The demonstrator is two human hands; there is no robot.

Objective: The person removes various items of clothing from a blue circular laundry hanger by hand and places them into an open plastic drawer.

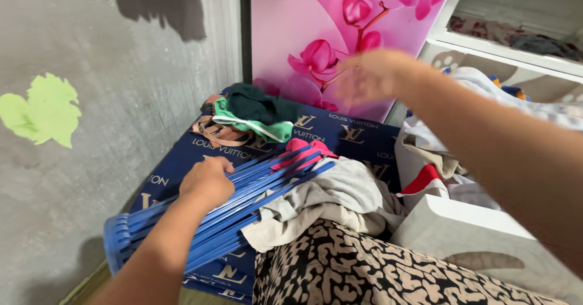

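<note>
Two hands: left hand keeps a closed grip on blue rods; right hand, blurred, hovers spread wide.

No packages, labels, signs or screens visible.

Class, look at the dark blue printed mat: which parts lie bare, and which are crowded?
Bare strips of the dark blue printed mat lie between the green and dark clothes heap and the grey cloth, and at its left edge. Crowded: the centre, under the blue plastic folding rack gripped by the left hand.
</note>
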